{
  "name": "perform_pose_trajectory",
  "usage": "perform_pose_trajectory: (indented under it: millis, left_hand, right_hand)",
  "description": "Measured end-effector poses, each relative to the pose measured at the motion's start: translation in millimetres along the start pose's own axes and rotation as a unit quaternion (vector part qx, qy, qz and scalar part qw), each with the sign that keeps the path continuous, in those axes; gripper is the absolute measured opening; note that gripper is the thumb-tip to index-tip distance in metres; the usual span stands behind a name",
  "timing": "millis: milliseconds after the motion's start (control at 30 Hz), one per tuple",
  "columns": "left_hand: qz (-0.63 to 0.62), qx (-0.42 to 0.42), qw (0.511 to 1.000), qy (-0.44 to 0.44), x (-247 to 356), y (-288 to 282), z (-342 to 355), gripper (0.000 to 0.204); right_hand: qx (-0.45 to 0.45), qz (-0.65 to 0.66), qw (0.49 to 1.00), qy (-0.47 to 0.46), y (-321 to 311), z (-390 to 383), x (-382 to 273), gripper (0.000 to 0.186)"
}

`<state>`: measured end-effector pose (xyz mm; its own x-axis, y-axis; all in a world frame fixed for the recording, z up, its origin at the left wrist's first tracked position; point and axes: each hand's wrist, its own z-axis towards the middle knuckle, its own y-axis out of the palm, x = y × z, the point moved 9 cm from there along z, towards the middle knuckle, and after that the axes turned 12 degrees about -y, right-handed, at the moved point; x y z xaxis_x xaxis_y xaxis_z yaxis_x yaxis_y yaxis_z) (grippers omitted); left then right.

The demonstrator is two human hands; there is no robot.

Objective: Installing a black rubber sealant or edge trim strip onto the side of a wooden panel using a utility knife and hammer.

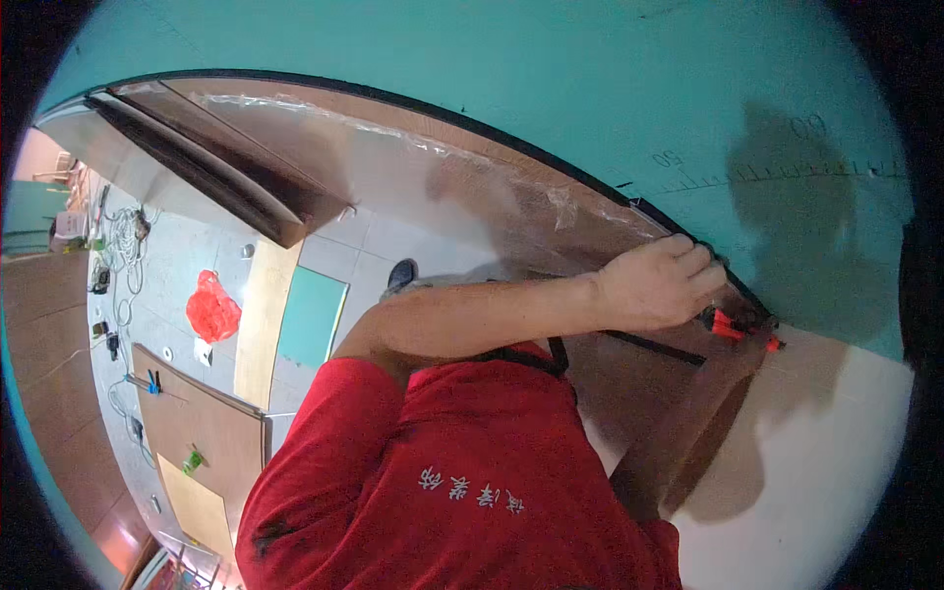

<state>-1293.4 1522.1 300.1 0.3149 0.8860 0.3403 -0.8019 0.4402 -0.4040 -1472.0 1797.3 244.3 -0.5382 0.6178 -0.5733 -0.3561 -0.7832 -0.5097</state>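
Observation:
My left arm reaches across my red shirt (pixel 472 442), and my left hand (pixel 661 283) is closed with bent fingertips at the black edge strip (pixel 536 155) of a teal panel (pixel 551 59). What those fingers pinch, if anything, is hidden. Just beyond it, in shadow, my right hand (pixel 753 323) is wrapped round a red-and-black hand tool (pixel 726 324), close under the same strip. Its exact kind is too dark to tell. Pencil marks like a scale run along the teal surface near both hands. Clear film or tape (pixel 423 146) clings to the brown board (pixel 393 177) below the strip.
A dark-edged board (pixel 197 162) projects at the left. On the tiled floor lie a red plastic bag (pixel 212 308), a pale wood strip (pixel 264 315), a teal offcut (pixel 311 317) and coiled cables (pixel 126 241). A brown board (pixel 202 408) with clamps stands at lower left.

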Motion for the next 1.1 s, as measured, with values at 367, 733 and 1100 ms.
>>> perform_pose_trajectory:
  millis: [367, 733, 1100]
  left_hand:
    - [0.005, -0.036, 0.999, 0.032, -2.1, 4.9, -2.1, 0.014]
    - [0.021, -0.043, 0.996, 0.070, 1.4, 6.7, -0.4, 0.017]
    - [0.040, -0.040, 0.995, 0.086, 1.6, 1.5, -4.7, 0.025]
  right_hand:
    - [0.064, 0.432, 0.869, 0.231, 24.8, -15.9, 38.6, 0.028]
    - [0.064, 0.405, 0.896, 0.172, 6.2, -6.9, 67.4, 0.038]
    - [0.054, 0.567, 0.812, 0.125, 16.4, -2.8, 31.7, 0.030]
